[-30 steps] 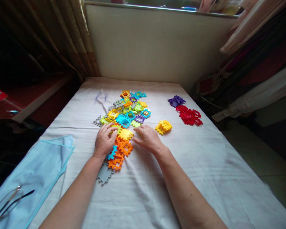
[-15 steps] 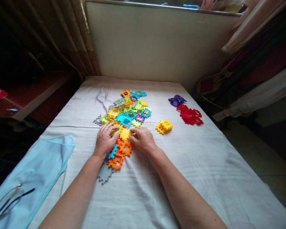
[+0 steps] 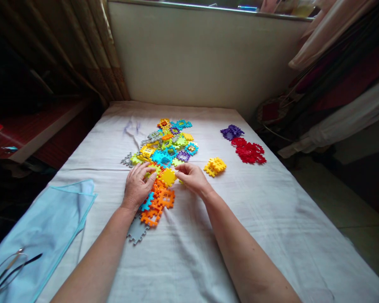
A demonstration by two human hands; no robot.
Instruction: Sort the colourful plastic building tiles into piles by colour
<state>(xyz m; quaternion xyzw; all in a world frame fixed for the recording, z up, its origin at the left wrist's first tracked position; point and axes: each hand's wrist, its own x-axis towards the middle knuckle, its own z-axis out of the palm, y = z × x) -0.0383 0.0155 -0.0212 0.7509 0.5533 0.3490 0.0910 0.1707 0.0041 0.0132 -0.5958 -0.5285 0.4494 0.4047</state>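
Observation:
My right hand (image 3: 192,178) pinches the right edge of a solid yellow interlocking tile (image 3: 168,177) between thumb and fingers. My left hand (image 3: 137,185) rests on the left side of the mixed pile, fingers spread over a lime green tile (image 3: 153,169). Between my forearms lie orange window tiles (image 3: 166,197), a blue tile (image 3: 147,201) and a large grey tile (image 3: 137,229). Beyond my hands the pile carries on with blue tiles (image 3: 164,158), a purple tile (image 3: 183,156) and a yellow window tile (image 3: 147,151).
To the right are separate heaps of yellow tiles (image 3: 215,166), red tiles (image 3: 249,150) and purple tiles (image 3: 232,132). A light blue cloth (image 3: 50,227) with eyeglasses (image 3: 12,269) on it lies at the left edge of the white sheet (image 3: 271,235). A wall (image 3: 205,59) stands behind.
My right hand has closed on the yellow tile's edge and the tile has turned slightly and shifted right. The left hand stays on the pile. The whole view has shifted a little.

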